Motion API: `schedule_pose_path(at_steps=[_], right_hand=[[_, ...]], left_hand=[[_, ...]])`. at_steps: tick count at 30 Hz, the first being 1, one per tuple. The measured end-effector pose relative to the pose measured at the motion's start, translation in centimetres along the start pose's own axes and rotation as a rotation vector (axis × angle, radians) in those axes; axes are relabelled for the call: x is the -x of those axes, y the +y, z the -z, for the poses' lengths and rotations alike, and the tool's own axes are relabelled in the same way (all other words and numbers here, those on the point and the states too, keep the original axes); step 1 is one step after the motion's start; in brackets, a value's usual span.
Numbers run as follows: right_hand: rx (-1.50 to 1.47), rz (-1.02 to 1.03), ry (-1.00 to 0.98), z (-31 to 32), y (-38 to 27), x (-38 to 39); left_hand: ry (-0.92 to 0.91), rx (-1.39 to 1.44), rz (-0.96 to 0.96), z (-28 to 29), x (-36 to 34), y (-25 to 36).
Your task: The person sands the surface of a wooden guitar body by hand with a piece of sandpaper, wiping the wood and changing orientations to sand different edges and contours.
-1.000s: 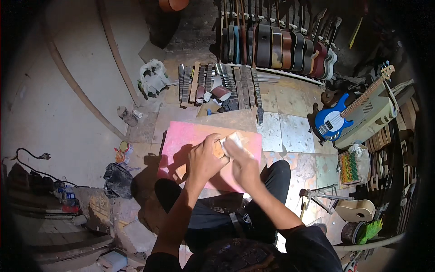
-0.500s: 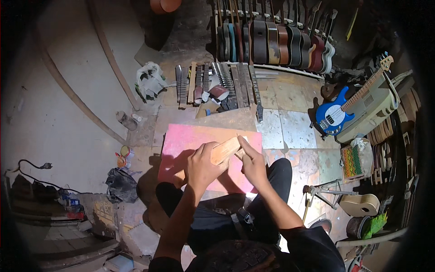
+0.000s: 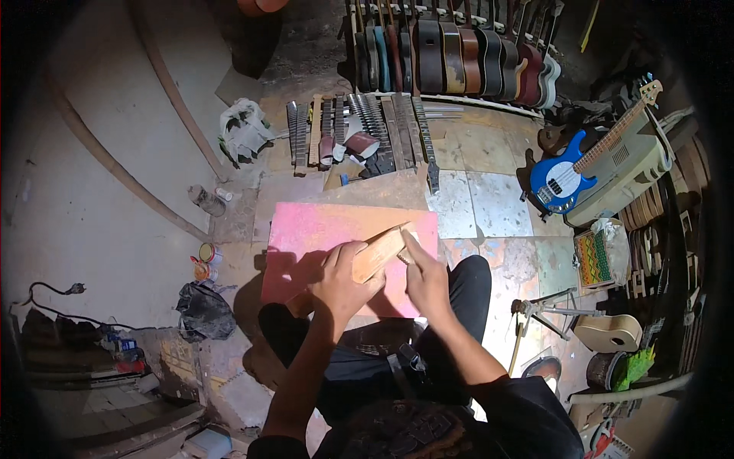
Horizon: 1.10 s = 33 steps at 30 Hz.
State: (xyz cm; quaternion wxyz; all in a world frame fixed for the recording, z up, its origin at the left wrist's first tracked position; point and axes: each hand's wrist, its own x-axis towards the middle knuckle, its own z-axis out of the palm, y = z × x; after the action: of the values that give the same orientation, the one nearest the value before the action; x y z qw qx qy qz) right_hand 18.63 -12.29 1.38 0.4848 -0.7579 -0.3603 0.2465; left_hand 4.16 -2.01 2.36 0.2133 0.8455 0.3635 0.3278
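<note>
A pale wooden block point(image 3: 378, 257), slanting up to the right, is held over a pink board point(image 3: 306, 222) in front of my lap. My left hand point(image 3: 340, 281) wraps round its lower left end, thumb along the near side. At the upper right end my right hand point(image 3: 428, 284) is closed, its index finger stretched against the block's tip. Between its thumb and fingers shows a small light piece with a ridged edge point(image 3: 404, 256), mostly hidden by the hand and block. The pink board lies across my knees.
Beyond the board, several guitar necks and fretboards point(image 3: 390, 130) lie on the tiled floor. A rack of guitars point(image 3: 462, 61) stands behind them. To the right are a blue bass guitar point(image 3: 562, 182) and a metal stand point(image 3: 544, 310); at left lies a black plastic bag point(image 3: 205, 311).
My hands keep their grip, with the right hand slightly lower along the block's end. The whole view has shifted a little, so the surroundings sit slightly higher and further left.
</note>
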Motion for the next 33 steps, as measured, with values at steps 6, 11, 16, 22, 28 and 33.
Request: schedule_pose_path(at_steps=[6, 11, 16, 22, 28, 33], right_hand=[[0.004, 0.179, 0.09, -0.3, 1.2, 0.7], [0.218, 0.394, 0.139, -0.1, 0.1, 2.1], [0.088, -0.002, -0.014, 1.1, -0.6, 1.3], [0.101, 0.068, -0.004, 1.2, 0.6, 1.3], [0.141, 0.198, 0.066, 0.9, -0.2, 2.6], [0.17, 0.204, 0.004, 0.4, -2.4, 3.1]], left_hand=[[0.019, 0.017, -0.048, -0.5, -0.1, -0.1], [0.014, 0.035, -0.034, -0.5, 0.3, 0.1], [0.038, 0.022, -0.088, -0.6, 0.8, 0.0], [0.062, -0.015, -0.111, -0.8, 1.0, 0.4], [0.054, -0.02, -0.124, -0.9, 1.2, 0.9], [0.067, -0.008, -0.14, -0.6, 1.4, 0.2]])
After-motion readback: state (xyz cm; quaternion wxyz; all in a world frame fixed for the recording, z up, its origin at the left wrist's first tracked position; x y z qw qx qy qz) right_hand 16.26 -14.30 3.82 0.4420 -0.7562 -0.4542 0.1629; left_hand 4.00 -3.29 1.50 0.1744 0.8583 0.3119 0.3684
